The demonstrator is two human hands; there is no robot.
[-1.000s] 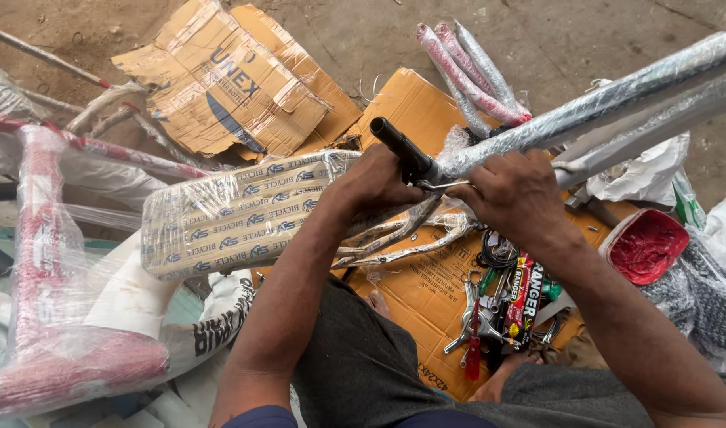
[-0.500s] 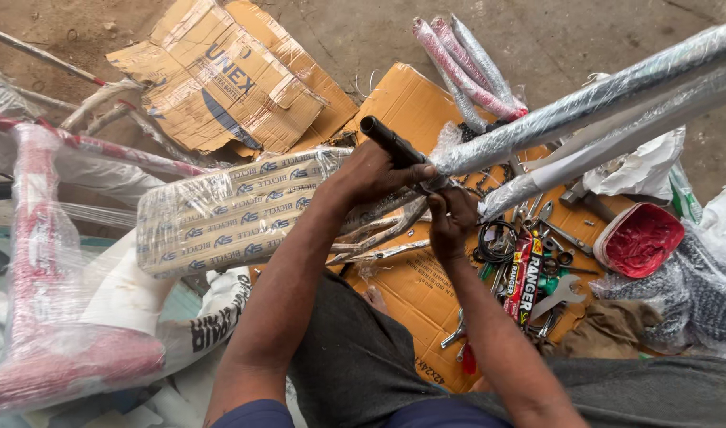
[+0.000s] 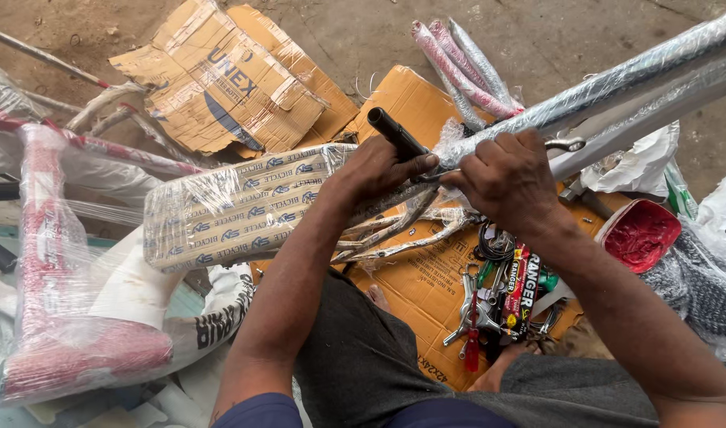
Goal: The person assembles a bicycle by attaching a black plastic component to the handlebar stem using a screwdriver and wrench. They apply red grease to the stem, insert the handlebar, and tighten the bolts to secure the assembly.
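Dirt floor under torn brown cartons (image 3: 220,83); both hands (image 3: 386,170) (image 3: 509,178) clutching plastic-wrapped frame tube (image 3: 616,87)

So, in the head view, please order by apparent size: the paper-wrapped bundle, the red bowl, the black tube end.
1. Paper-wrapped bundle, largest.
2. Red bowl.
3. Black tube end, smallest, gripped by the left hand.

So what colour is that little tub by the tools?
Red: the tub is red inside with a pale rim, seen in the head view.
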